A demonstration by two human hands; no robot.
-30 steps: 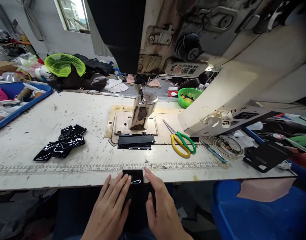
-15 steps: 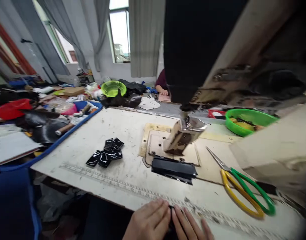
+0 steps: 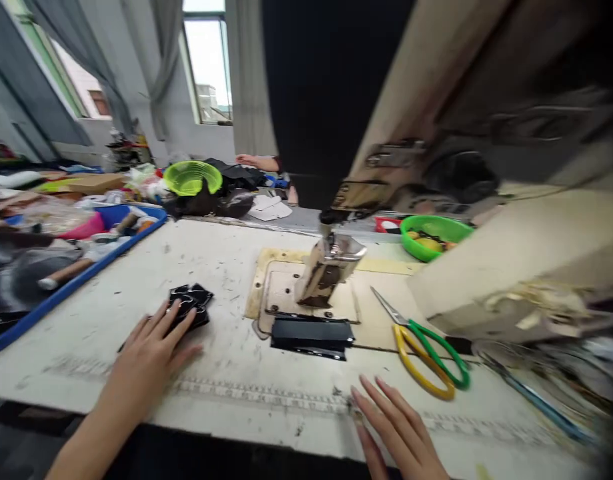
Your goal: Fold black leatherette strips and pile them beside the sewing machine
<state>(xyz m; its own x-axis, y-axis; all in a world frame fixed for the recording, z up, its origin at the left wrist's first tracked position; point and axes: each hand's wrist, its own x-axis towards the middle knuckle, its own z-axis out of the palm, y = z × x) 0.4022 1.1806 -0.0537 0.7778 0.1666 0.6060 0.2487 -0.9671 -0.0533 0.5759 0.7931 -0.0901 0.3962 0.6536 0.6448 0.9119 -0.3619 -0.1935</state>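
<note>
In my head view, my left hand (image 3: 149,353) lies spread over the glossy black pieces (image 3: 197,298), toward the left edge of the white surface (image 3: 226,263); their pile slants away from its near-left corner. My right hand (image 3: 399,427), spread and empty, is farther off, at the near edge.

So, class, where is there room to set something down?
Bare white tabletop lies between the blue tray and the base plate, behind the glossy black pieces; also between those pieces and the black strips. The right side is crowded with scissors and tangled cords.
</note>
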